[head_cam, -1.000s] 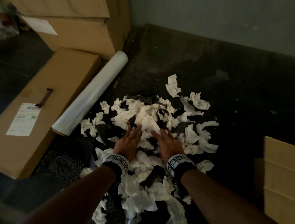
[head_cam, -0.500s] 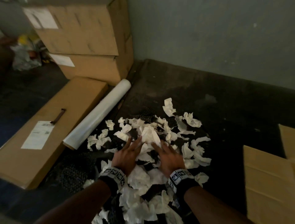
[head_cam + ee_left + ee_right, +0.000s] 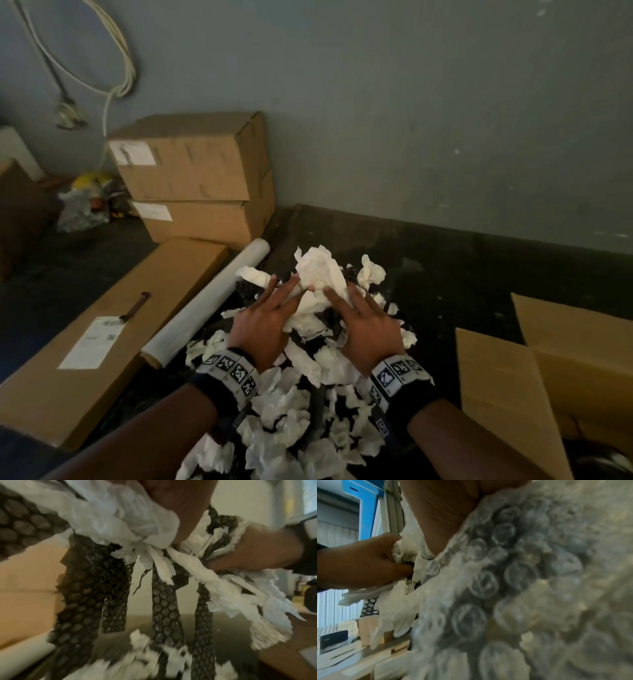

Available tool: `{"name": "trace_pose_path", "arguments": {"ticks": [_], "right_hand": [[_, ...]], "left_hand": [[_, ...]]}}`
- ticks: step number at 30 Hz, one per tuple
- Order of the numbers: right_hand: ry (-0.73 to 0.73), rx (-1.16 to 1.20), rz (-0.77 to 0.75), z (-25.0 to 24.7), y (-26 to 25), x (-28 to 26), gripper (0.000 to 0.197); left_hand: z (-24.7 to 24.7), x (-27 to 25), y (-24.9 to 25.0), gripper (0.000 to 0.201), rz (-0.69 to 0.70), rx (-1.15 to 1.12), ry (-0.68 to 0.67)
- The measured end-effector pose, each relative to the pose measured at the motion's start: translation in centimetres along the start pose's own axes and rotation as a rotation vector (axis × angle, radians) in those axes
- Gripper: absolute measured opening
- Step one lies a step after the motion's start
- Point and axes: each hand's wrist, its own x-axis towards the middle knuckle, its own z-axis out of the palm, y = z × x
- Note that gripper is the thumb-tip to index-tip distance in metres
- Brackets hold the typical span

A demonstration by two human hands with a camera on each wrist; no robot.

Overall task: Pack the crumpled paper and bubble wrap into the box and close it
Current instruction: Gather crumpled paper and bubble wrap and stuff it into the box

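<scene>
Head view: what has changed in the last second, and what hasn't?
Both hands, left hand and right hand, went from lying on the floor pile to scooping a bundle of crumpled paper and bubble wrap strips between them and raising it. The camera tilted up, showing more wall and the open box. The film roll and the closed cartons have not moved.

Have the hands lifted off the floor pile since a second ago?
Yes. Both the left hand and right hand have risen above the floor pile, carrying a bundle of paper and bubble wrap; strips dangle free beneath.
</scene>
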Motion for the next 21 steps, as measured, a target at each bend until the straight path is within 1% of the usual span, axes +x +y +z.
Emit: {"name": "trace_pose_path", "arguments": {"ticks": [3,6,10,14,16,18,21], "right_hand": [[0.052,0.012,0.011,-4.1,1.6,-1.7,0.079],[0.084,-0.011,0.038,-7.6,4.1,-4.2,0.08],[0.113,-0.04,0.094,-11.4,8.6,-8.5,0.082],[0.114,-0.081,0.194,-14.2,13.7,-13.6,0.083],[0.097,-0.099,0.255,-15.1,16.4,-16.5,0.084],[0.079,-0.116,0.313,-15.6,19.3,-19.4,0.086],[0.033,-0.129,0.392,-15.7,23.6,-23.8,0.087]], "left_hand": [[-2.2,1.5,2.8,0.102,0.053,0.004,0.073],[-3.8,3.0,6.6,0.101,0.117,-0.017,0.115],[-5.0,4.8,13.1,0.095,0.186,-0.039,0.135],[-4.6,6.3,20.7,0.091,0.267,-0.078,0.146],[-4.0,6.9,24.8,0.089,0.313,-0.106,0.145],[-3.1,7.4,29.0,0.082,0.356,-0.135,0.118],[-1.3,7.9,35.1,0.074,0.402,-0.158,0.008]]}}
